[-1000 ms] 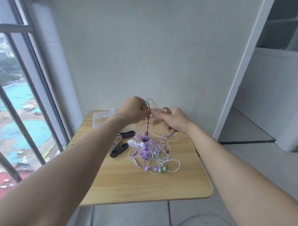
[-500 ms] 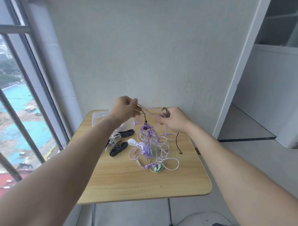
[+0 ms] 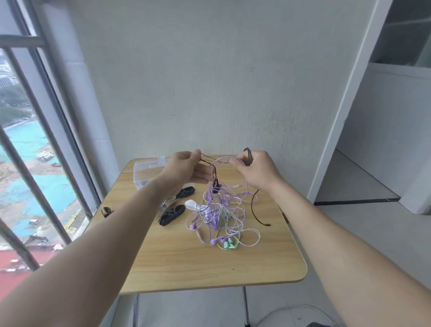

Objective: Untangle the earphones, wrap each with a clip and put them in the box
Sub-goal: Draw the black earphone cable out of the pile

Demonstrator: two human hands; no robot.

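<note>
I see left hand point(image 3: 183, 168) pinching dark cord point(image 3: 207, 161), right hand point(image 3: 255, 171) gripping purple cord point(image 3: 224, 159) – earphone tangle point(image 3: 218, 212) hanging to table point(image 3: 213, 268) centre, clear box point(image 3: 146, 172) at far-left corner – contents unclear, black clips point(image 3: 172, 215) nr it.

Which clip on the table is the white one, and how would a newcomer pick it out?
Start at the wooden table and find the tangle of purple earphone cords near its middle. The white clip lies at the tangle's left edge, touching the cords. Its neighbours further left, the black clips, are dark; it alone is white.
</note>
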